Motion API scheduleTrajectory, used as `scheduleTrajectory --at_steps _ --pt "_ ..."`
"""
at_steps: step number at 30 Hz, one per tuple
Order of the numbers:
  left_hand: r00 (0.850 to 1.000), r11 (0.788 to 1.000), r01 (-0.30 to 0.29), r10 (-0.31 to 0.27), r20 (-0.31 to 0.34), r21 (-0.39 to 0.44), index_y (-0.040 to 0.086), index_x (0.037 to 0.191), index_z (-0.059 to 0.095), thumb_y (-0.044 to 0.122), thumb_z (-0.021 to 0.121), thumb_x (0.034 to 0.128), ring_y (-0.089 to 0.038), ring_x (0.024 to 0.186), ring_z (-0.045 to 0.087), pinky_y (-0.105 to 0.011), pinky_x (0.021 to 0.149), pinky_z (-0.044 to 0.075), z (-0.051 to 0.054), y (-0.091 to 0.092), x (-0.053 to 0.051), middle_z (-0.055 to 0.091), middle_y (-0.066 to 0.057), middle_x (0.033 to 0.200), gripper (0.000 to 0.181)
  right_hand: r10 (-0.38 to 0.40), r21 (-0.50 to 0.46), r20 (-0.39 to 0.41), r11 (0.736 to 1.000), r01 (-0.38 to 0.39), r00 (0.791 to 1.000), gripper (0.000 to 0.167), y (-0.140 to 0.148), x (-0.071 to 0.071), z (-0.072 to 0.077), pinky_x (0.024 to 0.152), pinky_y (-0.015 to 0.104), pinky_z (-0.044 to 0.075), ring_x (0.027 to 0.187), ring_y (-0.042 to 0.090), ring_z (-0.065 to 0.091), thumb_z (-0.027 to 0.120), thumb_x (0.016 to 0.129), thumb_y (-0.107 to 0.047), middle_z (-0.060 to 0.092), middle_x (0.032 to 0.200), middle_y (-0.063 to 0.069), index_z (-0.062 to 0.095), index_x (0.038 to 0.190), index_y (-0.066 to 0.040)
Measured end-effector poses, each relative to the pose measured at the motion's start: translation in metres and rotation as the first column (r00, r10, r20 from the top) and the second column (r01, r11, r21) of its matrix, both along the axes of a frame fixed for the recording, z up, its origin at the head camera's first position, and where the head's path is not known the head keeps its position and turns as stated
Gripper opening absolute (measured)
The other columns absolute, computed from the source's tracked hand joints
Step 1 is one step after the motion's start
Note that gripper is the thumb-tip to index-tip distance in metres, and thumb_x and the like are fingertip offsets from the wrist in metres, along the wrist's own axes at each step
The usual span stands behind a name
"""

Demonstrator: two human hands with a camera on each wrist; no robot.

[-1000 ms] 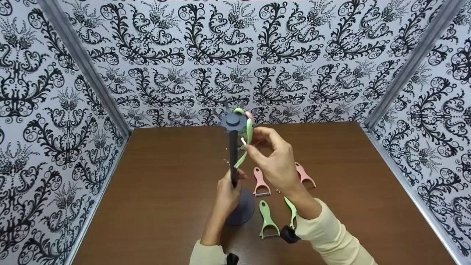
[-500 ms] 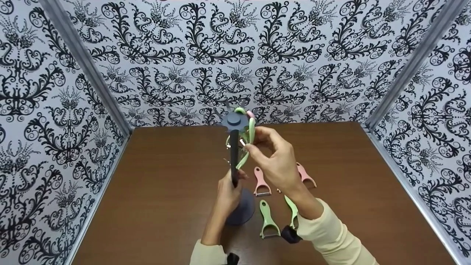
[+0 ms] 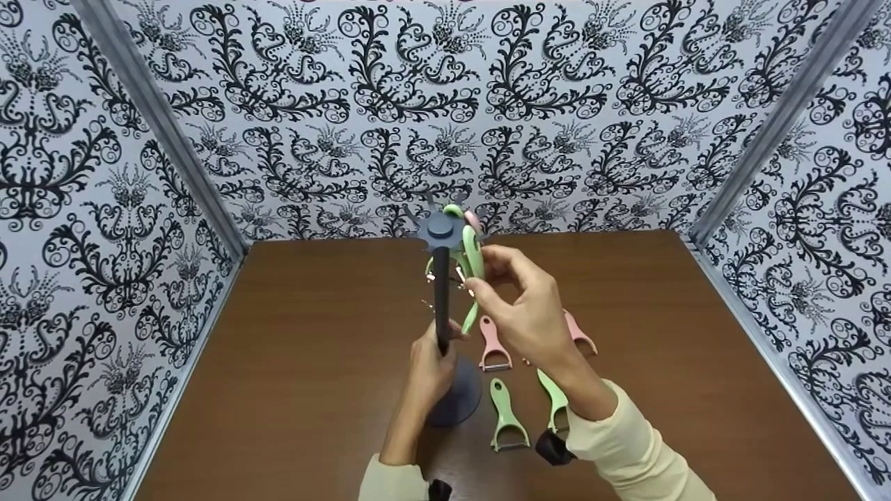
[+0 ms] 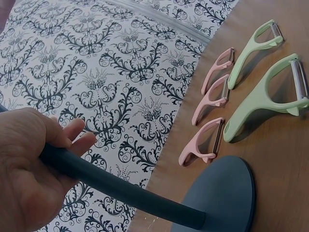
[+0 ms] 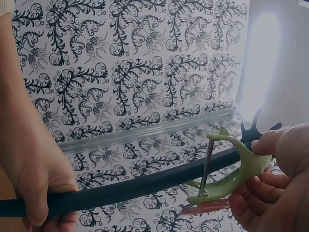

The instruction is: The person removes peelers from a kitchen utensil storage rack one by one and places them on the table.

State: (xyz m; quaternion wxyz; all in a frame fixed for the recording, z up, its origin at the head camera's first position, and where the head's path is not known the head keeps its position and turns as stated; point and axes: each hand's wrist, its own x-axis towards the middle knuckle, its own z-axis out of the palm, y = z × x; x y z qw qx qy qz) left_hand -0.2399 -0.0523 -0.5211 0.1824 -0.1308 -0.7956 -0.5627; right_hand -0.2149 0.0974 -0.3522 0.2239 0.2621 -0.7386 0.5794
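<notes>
Peeler (image 3: 476, 261): green, held up over the table (image 3: 313, 334), its handle end beside the hooked top (image 3: 440, 224) of the dark stand (image 3: 441, 299); whether a hook sits in its handle I cannot tell.
Right hand (image 3: 532, 306): I see thumb and fingers pinching that green peeler at its handle, the blade end pointing down along the pole.
Left hand (image 3: 430, 362): wrapped round the pole below, thumb and fingers curled about it.
Round base (image 3: 465, 400): on the table, between its left and right edges, well apart from the far edge.
Already on the hooks: I make out a pink handle (image 3: 473, 221) and another green handle (image 3: 452, 209), both partly hidden.
Loose on the table: from the left wrist I count three pink peelers (image 4: 189, 150) and two green peelers (image 4: 251, 104), all between the round base and the table's right edge, the pink ones nearer the far edge.
Sleeves (image 3: 633, 445): pale yellow, a black strap piece (image 3: 553, 449) at the right cuff.
Walls (image 3: 418, 69): white with black scrolls, rising behind the far edge, grey posts (image 3: 779, 111) at the corners.
</notes>
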Motion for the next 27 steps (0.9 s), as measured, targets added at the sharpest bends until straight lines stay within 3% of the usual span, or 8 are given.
scheduleTrajectory --at_steps 6,13,19,22,27 --pt "0.999 1.000 0.000 0.001 -0.041 0.013 -0.001 0.096 0.064 -0.020 0.058 0.0849 -0.028 0.086 0.073 -0.040 0.080 0.054 -0.0026 0.0007 -0.0003 0.075 -0.010 0.088 0.023 -0.001 0.025 -0.017 1.000 0.001 1.000 0.029 0.0037 0.0031 0.0011 0.078 0.030 0.053 0.082 0.020 0.063 0.075 0.092 -0.002 0.067 0.092 0.002 0.068 0.120 -0.002" --pt "0.991 0.997 -0.076 0.074 -0.111 -0.019 0.001 0.094 0.063 -0.018 0.063 0.0840 -0.026 0.080 0.071 -0.040 0.074 0.053 -0.0034 0.0038 0.0006 0.073 -0.007 0.085 0.021 -0.007 0.051 -0.056 0.999 0.010 0.998 0.029 0.0071 0.0051 0.0040 0.074 0.029 0.054 0.080 0.019 0.065 0.077 0.090 0.000 0.069 0.093 0.002 0.069 0.118 0.000" --pt "0.983 0.986 -0.157 0.150 -0.109 -0.052 0.003 0.101 0.066 0.004 0.074 0.0941 -0.016 0.072 0.063 -0.035 0.065 0.049 -0.0014 0.0033 0.0050 0.071 -0.003 0.086 0.010 -0.024 0.067 -0.069 0.997 0.028 0.997 0.029 0.0085 0.0054 0.0053 0.069 0.028 0.054 0.076 0.018 0.064 0.078 0.089 0.000 0.069 0.091 0.002 0.069 0.116 0.001" --pt "0.979 0.978 -0.186 0.175 -0.107 -0.099 0.008 0.101 0.068 0.017 0.073 0.0982 -0.013 0.067 0.057 -0.033 0.061 0.046 -0.0002 0.0027 0.0066 0.067 0.003 0.080 0.011 -0.047 0.081 -0.091 0.995 0.054 0.995 0.028 0.0084 0.0054 0.0056 0.069 0.027 0.053 0.074 0.017 0.063 0.077 0.087 0.001 0.068 0.090 0.001 0.069 0.114 0.001" --pt "0.972 0.963 -0.211 0.189 -0.136 -0.166 0.011 0.099 0.068 0.021 0.068 0.1012 -0.015 0.068 0.063 -0.037 0.062 0.050 -0.0003 0.0012 0.0066 0.067 0.004 0.078 0.010 -0.082 0.106 -0.117 0.990 0.095 0.990 0.029 0.0085 0.0046 0.0069 0.067 0.026 0.050 0.073 0.017 0.061 0.077 0.083 0.002 0.067 0.087 0.002 0.070 0.111 0.001"
